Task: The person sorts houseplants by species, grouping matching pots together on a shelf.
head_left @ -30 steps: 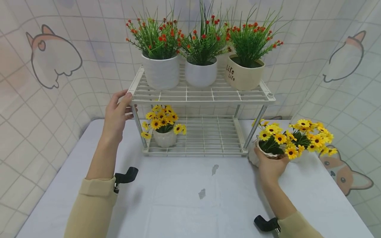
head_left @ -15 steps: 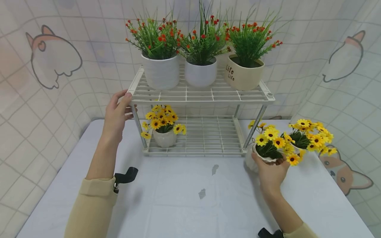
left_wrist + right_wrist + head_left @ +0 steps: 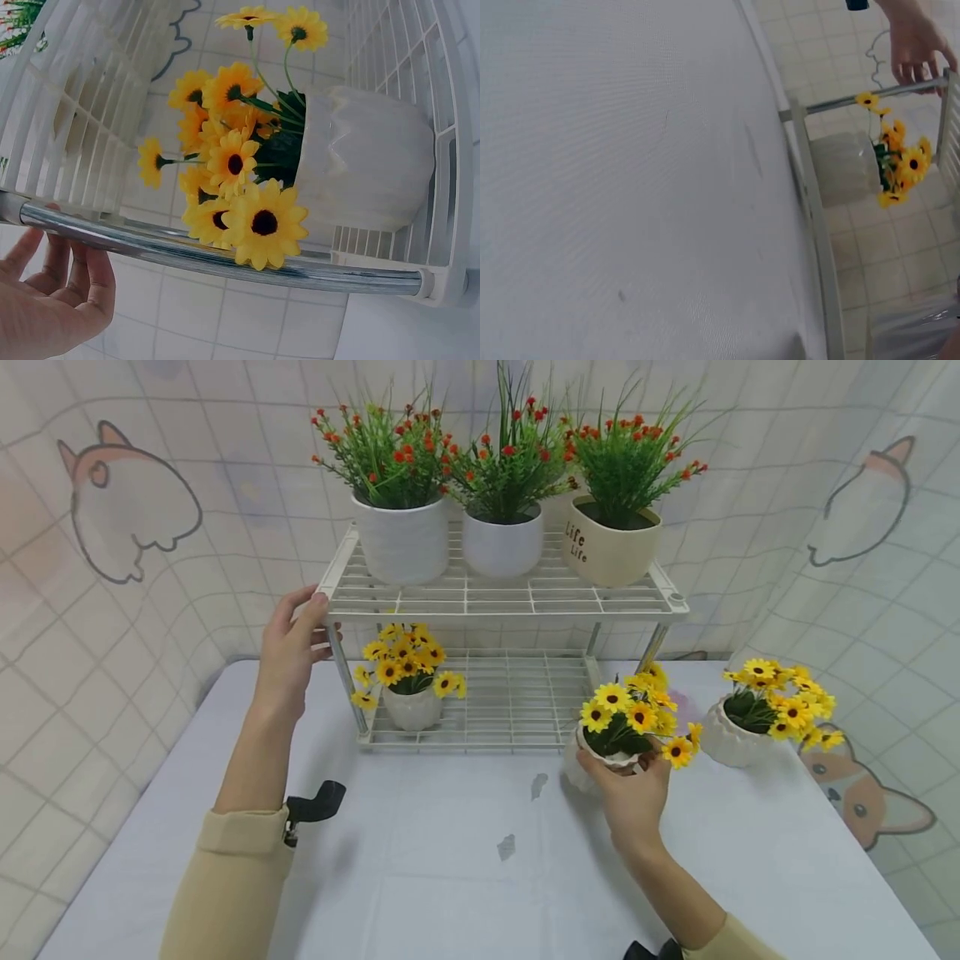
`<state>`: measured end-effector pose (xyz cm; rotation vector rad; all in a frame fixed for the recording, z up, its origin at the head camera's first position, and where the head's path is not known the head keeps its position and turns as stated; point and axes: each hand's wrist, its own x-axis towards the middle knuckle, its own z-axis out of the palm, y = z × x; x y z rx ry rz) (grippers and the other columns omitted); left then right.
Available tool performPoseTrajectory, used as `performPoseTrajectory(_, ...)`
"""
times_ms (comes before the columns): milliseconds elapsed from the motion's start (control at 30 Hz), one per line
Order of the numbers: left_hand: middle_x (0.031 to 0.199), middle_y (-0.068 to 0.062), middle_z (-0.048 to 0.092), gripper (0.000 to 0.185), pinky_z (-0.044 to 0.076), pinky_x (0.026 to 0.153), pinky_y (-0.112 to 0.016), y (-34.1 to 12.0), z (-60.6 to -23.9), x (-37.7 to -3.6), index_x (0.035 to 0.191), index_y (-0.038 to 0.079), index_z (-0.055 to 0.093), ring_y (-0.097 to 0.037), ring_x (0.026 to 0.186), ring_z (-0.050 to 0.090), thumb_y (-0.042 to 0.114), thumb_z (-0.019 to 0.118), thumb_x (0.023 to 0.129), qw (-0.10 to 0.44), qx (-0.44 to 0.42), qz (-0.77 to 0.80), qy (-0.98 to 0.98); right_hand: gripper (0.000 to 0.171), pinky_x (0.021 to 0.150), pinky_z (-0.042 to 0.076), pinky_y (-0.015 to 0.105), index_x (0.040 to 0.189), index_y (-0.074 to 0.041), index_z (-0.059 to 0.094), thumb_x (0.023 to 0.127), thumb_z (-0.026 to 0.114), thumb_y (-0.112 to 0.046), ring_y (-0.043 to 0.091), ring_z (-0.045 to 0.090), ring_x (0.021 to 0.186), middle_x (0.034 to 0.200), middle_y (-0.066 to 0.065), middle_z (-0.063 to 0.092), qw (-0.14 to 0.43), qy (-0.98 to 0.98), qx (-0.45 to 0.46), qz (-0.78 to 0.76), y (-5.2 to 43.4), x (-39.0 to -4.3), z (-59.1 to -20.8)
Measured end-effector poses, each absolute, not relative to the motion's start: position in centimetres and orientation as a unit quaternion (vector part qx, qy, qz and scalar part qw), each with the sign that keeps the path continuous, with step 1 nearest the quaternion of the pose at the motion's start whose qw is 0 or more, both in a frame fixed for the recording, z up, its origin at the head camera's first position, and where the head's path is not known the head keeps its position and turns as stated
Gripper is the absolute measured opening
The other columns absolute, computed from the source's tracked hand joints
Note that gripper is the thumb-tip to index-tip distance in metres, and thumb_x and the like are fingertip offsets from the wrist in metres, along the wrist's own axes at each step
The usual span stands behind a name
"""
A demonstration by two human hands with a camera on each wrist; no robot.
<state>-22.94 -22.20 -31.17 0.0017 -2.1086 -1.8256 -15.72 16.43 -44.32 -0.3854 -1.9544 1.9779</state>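
Observation:
My right hand [image 3: 633, 793] grips a small white pot of yellow daisies [image 3: 622, 722] from below, just in front of the right front leg of a white two-tier wire rack [image 3: 495, 602]. My left hand [image 3: 294, 639] holds the rack's top left corner, fingers on the shelf edge and thumb by the chrome post [image 3: 225, 259]. A matching daisy pot [image 3: 408, 706] stands at the left of the lower shelf; the left wrist view shows this pot [image 3: 367, 165] close up, beyond my left hand [image 3: 45, 300]. A third daisy pot [image 3: 738, 735] stands on the table to the right.
Three pots of green plants with red buds fill the top shelf: two white [image 3: 401, 539] [image 3: 501, 543] and a beige one [image 3: 609, 552]. The lower shelf [image 3: 525, 697] is bare right of its pot. The white table [image 3: 450, 860] meets a tiled curtain wall behind.
My right hand has lifted one daisy pot away from its neighbour and carried it left to the front of the rack. The left hand has stayed on the rack corner.

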Motion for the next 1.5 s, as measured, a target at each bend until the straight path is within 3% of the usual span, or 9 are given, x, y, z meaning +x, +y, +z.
performPoseTrajectory(200,0.122,-0.005,0.062,0.054,0.045,0.088,-0.036,-22.3,-31.2,-23.1,0.152,0.020,0.047,-0.020,0.103,0.059,0.048,0.053,0.106,0.173,-0.008,-0.658,-0.733,0.091,0.095,0.049,0.020,0.149,0.002,0.034,0.078,0.091,-0.009,0.025,0.051,0.132,0.145,0.013,0.046,0.170,-0.690,-0.084,0.698,14.3,-16.2,-44.3)
performPoseTrajectory(467,0.119,-0.004,0.063,0.053,0.045,0.088,-0.036,-22.4,-31.3,-23.1,0.152,0.020,0.048,-0.020,0.103,0.059,0.048,0.053,0.106,0.177,-0.007,-0.657,-0.733,0.087,0.092,0.054,0.029,0.147,-0.002,0.039,0.076,0.090,0.003,0.028,0.057,0.128,0.143,0.012,0.049,0.159,-0.653,-0.007,0.741,11.2,-17.9,-44.0)
performPoseTrajectory(733,0.121,-0.004,0.063,0.054,0.046,0.088,-0.035,-22.2,-31.4,-23.0,0.152,0.020,0.047,-0.020,0.103,0.060,0.048,0.051,0.107,0.175,-0.007,-0.650,-0.739,0.088,0.099,0.050,0.031,0.146,-0.001,0.040,0.075,0.092,-0.002,0.024,0.056,0.128,0.141,0.010,0.052,0.140,-0.670,-0.004,0.729,8.8,-19.9,-43.3)
performPoseTrajectory(1067,0.121,-0.003,0.062,0.054,0.046,0.088,-0.035,-22.4,-31.2,-23.1,0.152,0.019,0.047,-0.020,0.103,0.059,0.048,0.052,0.106,0.179,-0.010,-0.651,-0.738,0.092,0.108,0.045,0.040,0.148,-0.002,0.036,0.074,0.091,-0.004,0.029,0.052,0.132,0.145,0.013,0.048,0.140,-0.692,-0.009,0.708,6.6,-22.8,-43.8)
performPoseTrajectory(1267,0.122,-0.003,0.062,0.054,0.046,0.088,-0.035,-22.5,-31.3,-23.0,0.153,0.020,0.046,-0.020,0.103,0.059,0.048,0.051,0.107,0.179,-0.008,-0.647,-0.742,0.093,0.107,0.045,0.038,0.148,-0.006,0.037,0.073,0.092,-0.001,0.026,0.052,0.131,0.143,0.010,0.050,0.158,-0.693,0.018,0.703,5.4,-24.4,-45.0)
performPoseTrajectory(1500,0.117,-0.003,0.063,0.053,0.045,0.087,-0.035,-22.4,-31.2,-23.0,0.151,0.018,0.048,-0.021,0.102,0.059,0.047,0.053,0.106,0.177,-0.010,-0.659,-0.731,0.085,0.103,0.049,0.036,0.143,-0.001,0.043,0.075,0.093,-0.007,0.027,0.058,0.126,0.137,0.013,0.057,0.160,-0.716,0.010,0.679,4.8,-26.1,-45.4)
